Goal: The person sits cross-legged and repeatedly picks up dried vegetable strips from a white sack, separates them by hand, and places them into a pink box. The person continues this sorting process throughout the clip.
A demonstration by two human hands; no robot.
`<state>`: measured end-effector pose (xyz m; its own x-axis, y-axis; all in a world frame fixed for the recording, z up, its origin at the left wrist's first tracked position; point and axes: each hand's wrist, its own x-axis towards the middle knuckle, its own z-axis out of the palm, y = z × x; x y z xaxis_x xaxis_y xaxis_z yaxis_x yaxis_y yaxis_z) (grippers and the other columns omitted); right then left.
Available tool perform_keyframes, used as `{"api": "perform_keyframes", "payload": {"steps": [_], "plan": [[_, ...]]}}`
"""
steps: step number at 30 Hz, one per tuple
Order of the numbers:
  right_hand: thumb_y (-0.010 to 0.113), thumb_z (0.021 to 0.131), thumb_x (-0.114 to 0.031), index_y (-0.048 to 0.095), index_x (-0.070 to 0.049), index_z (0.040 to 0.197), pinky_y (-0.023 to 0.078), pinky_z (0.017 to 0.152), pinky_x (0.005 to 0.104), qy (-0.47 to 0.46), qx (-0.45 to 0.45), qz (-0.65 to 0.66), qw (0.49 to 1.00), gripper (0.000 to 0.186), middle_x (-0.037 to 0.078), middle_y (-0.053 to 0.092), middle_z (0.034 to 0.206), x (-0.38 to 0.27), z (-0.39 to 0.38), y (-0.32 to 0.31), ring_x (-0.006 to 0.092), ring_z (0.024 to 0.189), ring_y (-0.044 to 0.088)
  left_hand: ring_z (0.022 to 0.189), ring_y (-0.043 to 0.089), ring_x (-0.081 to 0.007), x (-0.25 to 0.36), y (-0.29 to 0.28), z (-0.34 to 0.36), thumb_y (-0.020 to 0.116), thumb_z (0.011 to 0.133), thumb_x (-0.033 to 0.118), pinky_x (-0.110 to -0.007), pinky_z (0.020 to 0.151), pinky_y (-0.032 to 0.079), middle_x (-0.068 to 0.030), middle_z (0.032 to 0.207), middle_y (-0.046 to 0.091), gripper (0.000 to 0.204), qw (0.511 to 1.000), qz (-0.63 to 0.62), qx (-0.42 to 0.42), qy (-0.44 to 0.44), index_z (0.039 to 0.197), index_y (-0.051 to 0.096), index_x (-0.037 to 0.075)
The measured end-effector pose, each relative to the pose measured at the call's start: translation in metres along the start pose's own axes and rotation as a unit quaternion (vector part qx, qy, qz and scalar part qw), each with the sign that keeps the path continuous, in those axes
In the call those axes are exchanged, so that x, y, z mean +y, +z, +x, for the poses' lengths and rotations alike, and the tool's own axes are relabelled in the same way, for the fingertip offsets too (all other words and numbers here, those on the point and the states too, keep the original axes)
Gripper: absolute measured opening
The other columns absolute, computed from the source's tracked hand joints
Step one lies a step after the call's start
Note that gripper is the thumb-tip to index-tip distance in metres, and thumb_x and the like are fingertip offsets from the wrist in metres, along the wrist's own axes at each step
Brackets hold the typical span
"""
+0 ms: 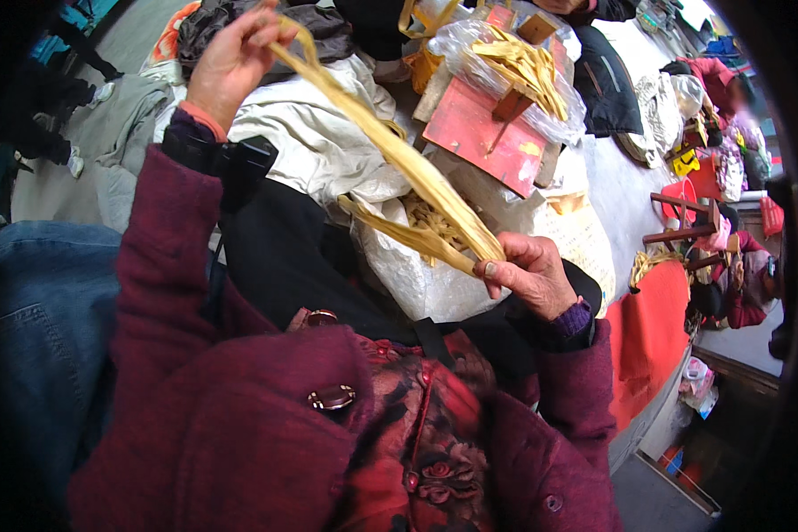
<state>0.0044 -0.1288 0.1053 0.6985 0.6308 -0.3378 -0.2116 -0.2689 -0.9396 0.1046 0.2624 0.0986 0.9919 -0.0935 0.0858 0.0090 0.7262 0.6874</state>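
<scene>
A long, flat yellow strip (390, 146), fibrous like a plant stalk or leaf, is stretched diagonally in front of me. My left hand (237, 66), raised at the upper left, grips its far end, which loops over by the fingers. Lower and to the right, my right hand (534, 273) pinches the near end between thumb and fingers. A second yellow length (408, 234) runs left from the right hand and hangs free. Below the strip, an open white sack (399, 279) holds yellow scraps (434, 222).
Ahead stands a worn red wooden board (474, 133) with blocks on it. Yellow strips (523, 66) lie there on clear plastic. White cloth (306, 137) spreads at left. A red cloth (652, 328) and a wooden stool (687, 222) are at right, with other people (754, 279) beyond.
</scene>
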Motion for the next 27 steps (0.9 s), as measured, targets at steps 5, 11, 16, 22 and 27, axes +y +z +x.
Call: {"api": "perform_keyframes", "payload": {"steps": [5, 11, 16, 22, 27], "plan": [[0.061, 0.081, -0.014, 0.062, 0.002, 0.077, 0.037, 0.047, 0.0204, 0.068, 0.033, -0.005, 0.997, 0.016, 0.0, 0.054, 0.061, 0.013, -0.04, -0.018, 0.006, 0.05, 0.047, 0.045, 0.035, -0.008, -0.005, -0.088, 0.0, 0.044, 0.089, -0.002, -0.037, 0.091, 0.043, 0.0017, 0.062, 0.037, 0.017, 0.969, 0.006, 0.24, 0.061, 0.106, 0.045, -0.002], [0.061, 0.079, -0.014, 0.062, 0.001, 0.071, 0.032, 0.043, 0.0193, 0.069, 0.142, 0.018, 0.987, 0.017, -0.001, 0.051, 0.053, 0.011, -0.102, -0.056, 0.0047, 0.046, 0.044, 0.053, 0.049, -0.0101, 0.018, -0.178, -0.023, 0.044, 0.089, 0.004, -0.03, 0.076, 0.048, -0.0003, 0.064, 0.049, 0.004, 0.923, 0.136, 0.36, -0.025, 0.091, 0.047, 0.001], [0.057, 0.086, -0.023, 0.061, -0.001, 0.078, 0.032, 0.043, 0.0207, 0.108, 0.098, -0.105, 0.984, 0.024, -0.003, 0.048, 0.054, 0.016, -0.063, -0.039, 0.0046, 0.047, 0.042, 0.082, 0.058, -0.0202, -0.083, -0.087, -0.021, 0.062, 0.083, 0.027, -0.029, 0.071, 0.046, -0.0096, 0.089, 0.061, 0.04, 0.553, 0.819, 0.002, -0.154, 0.111, 0.049, 0.003], [0.057, 0.085, -0.023, 0.061, 0.001, 0.075, 0.035, 0.043, 0.0257, -0.015, 0.005, -0.116, 0.993, 0.026, 0.002, 0.048, 0.053, 0.032, 0.037, 0.002, 0.0084, 0.047, 0.042, 0.097, 0.054, -0.0291, -0.17, 0.082, -0.071, 0.071, 0.072, 0.021, -0.033, 0.082, 0.042, -0.0153, 0.102, 0.055, 0.05, 0.715, 0.608, -0.344, -0.023, 0.112, 0.049, 0.003], [0.057, 0.087, -0.024, 0.064, -0.001, 0.08, 0.032, 0.041, 0.0207, 0.081, -0.031, -0.019, 0.996, 0.025, -0.003, 0.049, 0.053, 0.044, 0.032, -0.005, 0.0035, 0.045, 0.041, 0.068, 0.056, -0.0205, -0.161, 0.068, -0.087, 0.059, 0.081, 0.009, -0.029, 0.064, 0.044, -0.0116, 0.075, 0.057, 0.016, 0.731, 0.603, -0.309, -0.078, 0.095, 0.056, 0.0]]}}
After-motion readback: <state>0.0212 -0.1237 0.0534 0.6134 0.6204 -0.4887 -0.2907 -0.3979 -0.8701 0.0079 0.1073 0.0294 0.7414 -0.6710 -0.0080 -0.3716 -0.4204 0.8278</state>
